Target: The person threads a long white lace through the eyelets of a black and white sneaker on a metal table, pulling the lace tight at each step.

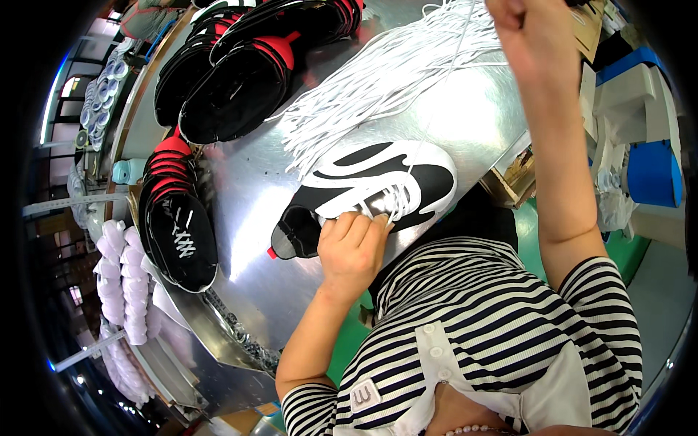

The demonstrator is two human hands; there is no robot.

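A black and white shoe lies on the metal table with its toe to the right and its grey-lined heel to the left. White lacing crosses its throat. My left hand is closed on the near edge of the shoe's opening, beside the lacing; its fingertips are partly hidden. A white shoelace runs up taut from the eyelets to my right hand. That hand is raised at the top right, its fingers closed around the lace and partly cut off by the frame.
Loose white shoelaces lie in a heap behind the shoe. Black and red shoe uppers are piled at the far left, and another black and red upper lies nearer. The metal table has a raised left edge. A blue bin stands at right.
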